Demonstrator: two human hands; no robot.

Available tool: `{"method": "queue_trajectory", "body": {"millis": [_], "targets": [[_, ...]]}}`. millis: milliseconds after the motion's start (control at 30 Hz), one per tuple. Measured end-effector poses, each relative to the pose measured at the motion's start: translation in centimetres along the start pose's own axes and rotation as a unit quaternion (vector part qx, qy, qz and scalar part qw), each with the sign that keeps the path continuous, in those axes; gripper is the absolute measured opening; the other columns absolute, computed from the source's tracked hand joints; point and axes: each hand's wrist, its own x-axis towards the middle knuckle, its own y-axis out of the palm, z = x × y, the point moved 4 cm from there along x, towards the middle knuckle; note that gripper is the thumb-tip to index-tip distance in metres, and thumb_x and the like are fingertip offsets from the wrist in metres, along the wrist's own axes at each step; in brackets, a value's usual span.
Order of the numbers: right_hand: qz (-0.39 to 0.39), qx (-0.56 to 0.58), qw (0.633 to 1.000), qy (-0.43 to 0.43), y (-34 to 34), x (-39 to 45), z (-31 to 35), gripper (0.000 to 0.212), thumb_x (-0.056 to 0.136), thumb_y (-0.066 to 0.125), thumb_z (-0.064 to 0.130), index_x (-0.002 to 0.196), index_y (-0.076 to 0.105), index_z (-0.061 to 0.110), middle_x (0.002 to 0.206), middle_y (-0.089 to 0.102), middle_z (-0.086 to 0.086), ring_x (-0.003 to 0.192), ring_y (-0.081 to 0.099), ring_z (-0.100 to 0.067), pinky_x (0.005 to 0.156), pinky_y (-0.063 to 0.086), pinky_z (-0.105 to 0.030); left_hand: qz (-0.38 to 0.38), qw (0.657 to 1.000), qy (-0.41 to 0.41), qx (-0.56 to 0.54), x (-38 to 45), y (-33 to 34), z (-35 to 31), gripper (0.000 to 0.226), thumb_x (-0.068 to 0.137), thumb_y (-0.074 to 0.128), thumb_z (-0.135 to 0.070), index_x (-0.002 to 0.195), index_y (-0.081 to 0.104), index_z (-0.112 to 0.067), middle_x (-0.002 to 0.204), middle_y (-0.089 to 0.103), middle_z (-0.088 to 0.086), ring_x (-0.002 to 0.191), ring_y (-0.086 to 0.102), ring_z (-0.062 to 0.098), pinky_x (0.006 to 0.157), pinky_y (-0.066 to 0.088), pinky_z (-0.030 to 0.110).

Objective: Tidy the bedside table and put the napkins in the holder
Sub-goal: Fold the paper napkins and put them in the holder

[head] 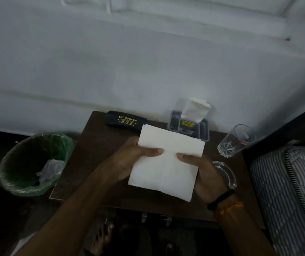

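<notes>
While both thumbs press on top, white napkin (164, 161) gripped between left hand (129, 159) and right hand (203, 170), other fingers hidden beneath, holder (189, 126) partly covered behind it.

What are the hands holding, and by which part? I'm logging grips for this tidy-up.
A white paper napkin, held above the bedside table: the left hand pinches its left edge and the right hand its right edge, thumbs on top.

Both forearms are bare, with no sleeves in view. The right wrist carries a black band (220, 199) and, just behind it, an orange thread (229, 209) wound round the arm. The left wrist wears nothing. Below, bare toes (104, 235) show, without footwear.
</notes>
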Motion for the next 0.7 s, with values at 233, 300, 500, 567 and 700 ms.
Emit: {"method": "queue_trajectory", "body": {"millis": [233,300,500,567,700], "targets": [[-0.064,-0.061,0.993,-0.083,-1.0,1.5,0.9,0.042,0.072,0.072,-0.012,0.111,0.07,0.004,0.111,0.072,-0.019,0.103,0.068,-0.036,0.083,0.058,-0.048,-0.021,0.996,0.069,0.044,1.6,1.7,0.0,0.044,0.078,0.076,-0.005,0.119,0.066,-0.016,0.11,0.073,0.004,0.103,0.069,0.021,0.085,0.058,0.039],[-0.092,-0.074,0.981,-0.153,-1.2,1.6,1.7,0.039,0.072,0.07,-0.015,0.107,0.069,0.001,0.106,0.073,-0.02,0.096,0.071,-0.032,0.078,0.06,-0.042,-0.045,0.989,0.128,0.064,1.7,1.9,0.0,0.042,0.076,0.077,-0.005,0.115,0.067,-0.016,0.107,0.073,0.003,0.1,0.069,0.016,0.081,0.059,0.033],[-0.123,-0.129,0.968,-0.177,-2.8,2.2,0.5,0.033,0.072,0.074,-0.014,0.103,0.07,-0.003,0.096,0.076,-0.015,0.089,0.073,-0.027,0.07,0.06,-0.036,-0.071,0.973,0.134,0.177,2.4,1.7,1.9,0.037,0.077,0.079,-0.009,0.107,0.065,-0.027,0.106,0.068,-0.004,0.103,0.063,0.013,0.087,0.056,0.032],[-0.116,-0.139,0.974,-0.137,-3.6,2.4,-0.9,0.04,0.071,0.074,-0.014,0.107,0.07,0.001,0.1,0.076,-0.013,0.094,0.072,-0.027,0.076,0.061,-0.041,-0.07,0.975,0.097,0.187,2.5,1.7,3.2,0.046,0.079,0.078,-0.011,0.119,0.062,-0.024,0.115,0.065,-0.003,0.113,0.06,0.015,0.093,0.054,0.038],[-0.107,-0.155,0.974,-0.128,-4.3,2.5,-1.9,0.046,0.073,0.075,-0.011,0.115,0.067,0.006,0.106,0.075,-0.011,0.101,0.07,-0.028,0.079,0.06,-0.04,-0.069,0.973,0.1,0.197,2.2,1.9,3.4,0.042,0.085,0.071,-0.008,0.114,0.058,-0.035,0.104,0.059,-0.017,0.106,0.057,0.007,0.085,0.048,0.023]]}}
